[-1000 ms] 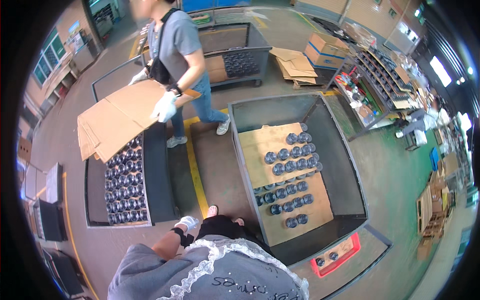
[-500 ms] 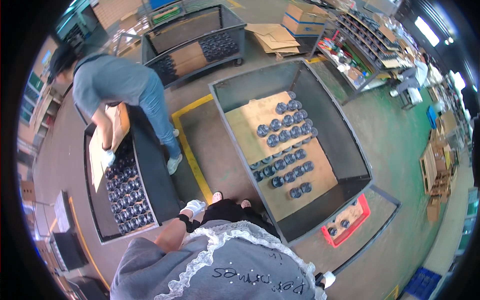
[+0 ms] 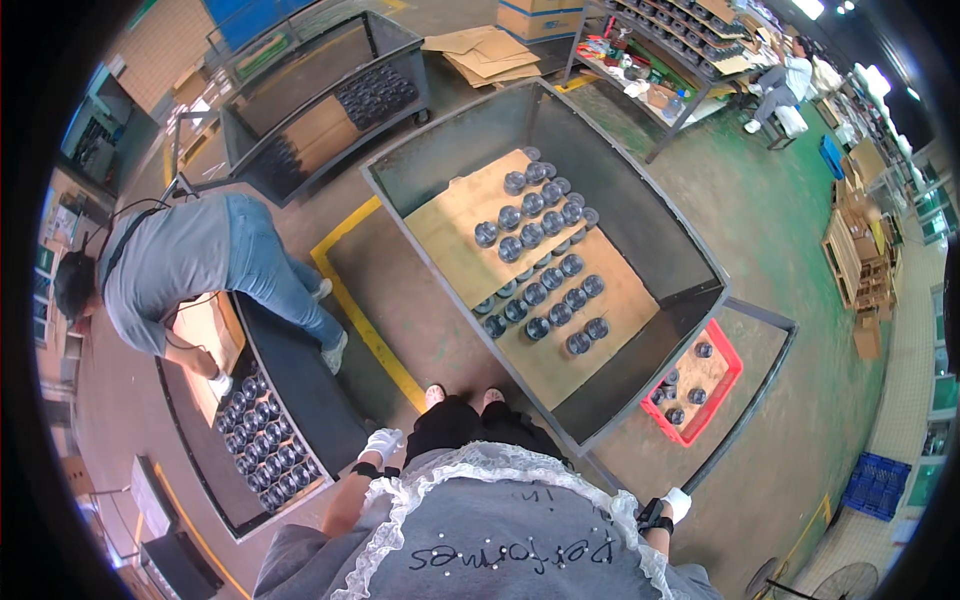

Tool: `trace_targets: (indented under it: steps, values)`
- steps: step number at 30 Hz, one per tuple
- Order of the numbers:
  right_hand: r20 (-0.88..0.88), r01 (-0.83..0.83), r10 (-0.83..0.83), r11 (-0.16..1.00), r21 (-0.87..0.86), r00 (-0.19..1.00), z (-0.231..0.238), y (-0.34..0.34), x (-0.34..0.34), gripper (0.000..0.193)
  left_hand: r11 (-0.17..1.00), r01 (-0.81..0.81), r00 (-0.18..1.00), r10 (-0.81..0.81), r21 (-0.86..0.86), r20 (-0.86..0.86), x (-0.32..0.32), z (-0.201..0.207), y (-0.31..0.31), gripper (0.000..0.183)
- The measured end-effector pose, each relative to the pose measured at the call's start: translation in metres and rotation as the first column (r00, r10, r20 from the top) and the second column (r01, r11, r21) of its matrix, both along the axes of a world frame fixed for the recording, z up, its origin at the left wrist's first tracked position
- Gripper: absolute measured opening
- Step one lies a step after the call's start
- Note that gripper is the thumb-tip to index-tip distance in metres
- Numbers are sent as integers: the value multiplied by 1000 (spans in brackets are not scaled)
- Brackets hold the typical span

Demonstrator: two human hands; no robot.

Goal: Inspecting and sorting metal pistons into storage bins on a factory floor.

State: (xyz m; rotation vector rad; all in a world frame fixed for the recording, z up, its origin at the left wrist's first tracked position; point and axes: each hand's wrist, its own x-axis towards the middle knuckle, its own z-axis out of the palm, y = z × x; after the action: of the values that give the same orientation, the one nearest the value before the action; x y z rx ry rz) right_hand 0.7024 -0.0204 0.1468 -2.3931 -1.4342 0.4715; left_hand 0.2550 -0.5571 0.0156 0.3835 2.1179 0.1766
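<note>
My left hand (image 3: 382,443), in a white glove, hangs beside my body near the side of the left metal bin (image 3: 325,400). It holds nothing, and its fingers are loosely apart. On my right, the other white-gloved hand, my right hand (image 3: 678,503), is by the dark metal handle bar (image 3: 745,411). Its fingers are too small to make out, and I cannot tell whether it touches the bar. Before me stands a large metal bin (image 3: 700,301) with dark, shiny round parts (image 3: 536,293) in rows on brown cardboard sheets (image 3: 450,226).
A co-worker (image 3: 180,255) bends over the left bin, a gloved hand by cardboard above rows of parts. A red crate (image 3: 734,375) with several parts sits inside the handle frame. Another bin (image 3: 290,135), a shelf rack (image 3: 660,115) and a seated person (image 3: 783,85) are farther off.
The view has turned, and the large bin sits farther left in it. The co-worker leans lower. My right hand shows more fully, and more of the red crate's parts are visible.
</note>
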Motion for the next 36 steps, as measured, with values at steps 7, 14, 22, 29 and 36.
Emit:
trace_targets:
  steps: [7,14,22,29,36]
  values:
    - [5,-395,401,904,-163,916,-33,34,67,24,988,-128,988,134,89,-72,38,22,20,44]
    - [-23,-554,559,813,-178,829,-50,66,-4,25,914,-405,914,403,-37,-41,74,48,28,49]
    - [-90,-622,618,757,-199,781,-53,93,-50,25,913,-402,915,399,-68,-61,60,49,42,45]
    - [-140,-594,577,779,-200,805,-49,93,-65,25,939,-342,935,343,28,-84,49,47,47,43]
    - [-147,-548,528,804,-229,836,-51,71,-68,26,911,-401,916,396,-93,-71,65,40,1,51]
